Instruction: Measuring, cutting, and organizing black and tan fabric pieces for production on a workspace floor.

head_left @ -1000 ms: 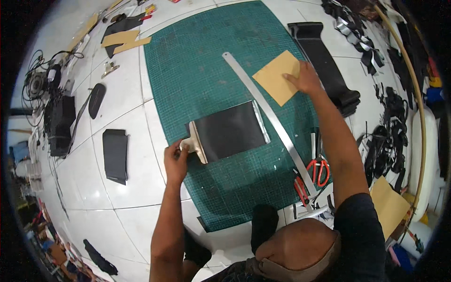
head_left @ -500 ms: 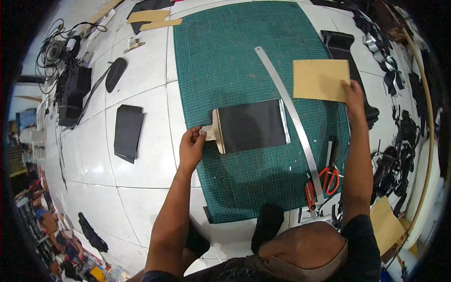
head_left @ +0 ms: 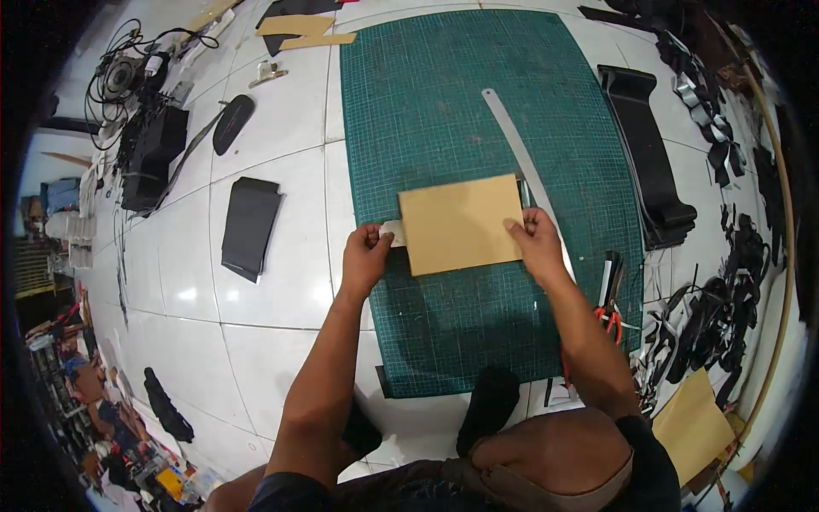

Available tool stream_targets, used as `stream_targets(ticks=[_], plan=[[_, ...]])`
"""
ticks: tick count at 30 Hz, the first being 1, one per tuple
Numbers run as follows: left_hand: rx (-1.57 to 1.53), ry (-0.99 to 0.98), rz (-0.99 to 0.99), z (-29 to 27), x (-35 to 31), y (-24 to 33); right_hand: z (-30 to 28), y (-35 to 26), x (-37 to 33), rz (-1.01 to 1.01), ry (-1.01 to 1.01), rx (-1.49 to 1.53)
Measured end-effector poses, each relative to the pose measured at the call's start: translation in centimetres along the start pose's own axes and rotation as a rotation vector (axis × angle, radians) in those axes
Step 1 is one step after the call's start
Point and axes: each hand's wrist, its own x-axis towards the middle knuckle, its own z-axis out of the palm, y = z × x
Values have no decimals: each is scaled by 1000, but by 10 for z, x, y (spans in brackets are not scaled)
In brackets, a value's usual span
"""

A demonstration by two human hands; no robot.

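My left hand [head_left: 367,256] pinches the tab of a flat metal bulldog clip [head_left: 392,230] at the left end of the work. A tan cardboard rectangle [head_left: 461,226] lies across the black sheet that the clip grips, and hides nearly all of it. Closed on the cardboard's right edge is my right hand [head_left: 539,245], thumb on top. Beneath all this is a green gridded cutting mat [head_left: 426,102]. A long steel ruler [head_left: 514,136] runs slanting past the cardboard's right side, partly behind my right hand.
Red-handled scissors [head_left: 609,319] lie by my right forearm. Long black strips [head_left: 648,162] are stacked along the mat's right edge, with dark scraps [head_left: 712,299] nearer me. On the white tiles to the left sit black cut pieces [head_left: 250,229] and another metal clip [head_left: 268,74].
My right hand has brought the cardboard left and nearer, from over the mat's right side onto the black sheet, covering it. My left hand keeps its hold on the clip.
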Motion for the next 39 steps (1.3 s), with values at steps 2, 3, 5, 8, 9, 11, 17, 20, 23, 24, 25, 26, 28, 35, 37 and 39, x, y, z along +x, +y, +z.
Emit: stream_targets(ticks=[2, 3, 5, 8, 9, 11, 17, 20, 23, 24, 25, 26, 28, 35, 37, 39], plan=[[67, 5, -6, 2, -2, 3, 5, 8, 1, -16, 26, -98], [66, 12, -7, 1, -2, 5, 5, 12, 3, -30, 60, -197], [129, -12, -67, -2, -3, 8, 10, 6, 2, -48, 72, -236], [144, -18, -103, -3, -4, 14, 13, 4, -1, -54, 124, -357], [141, -17, -104, -2, -2, 14, 14, 6, -2, -75, 143, -337], [215, -12, -133, -5, -1, 15, 17, 6, -3, -93, 158, -316], [282, -49, -222, -7, 3, 36, 18, 14, 1, -140, 166, -266], [257, -73, -274, -4, 2, 45, 16, 20, 2, -157, 185, -248], [90, -122, -316, -14, 8, 34, 21, 16, 2, -136, 205, -285], [96, -114, -320, -17, 10, 31, 21, 13, 0, -131, 204, -300], [-22, -149, -311, -18, 12, 30, 21, 8, -2, -126, 206, -317], [-140, -184, -300, -19, 12, 30, 21, 5, -3, -90, 205, -331], [-189, -189, -269, -20, 12, 29, 21, 6, -3, -98, 208, -351], [-219, -159, -183, -32, 15, 11, 20, 10, -2, -122, 223, -315], [-268, -64, -237, -48, 12, 10, 21, 13, -3, -146, 226, -312], [-247, -46, -319, -72, 11, 8, 25, 5, -5, -141, 233, -403]])
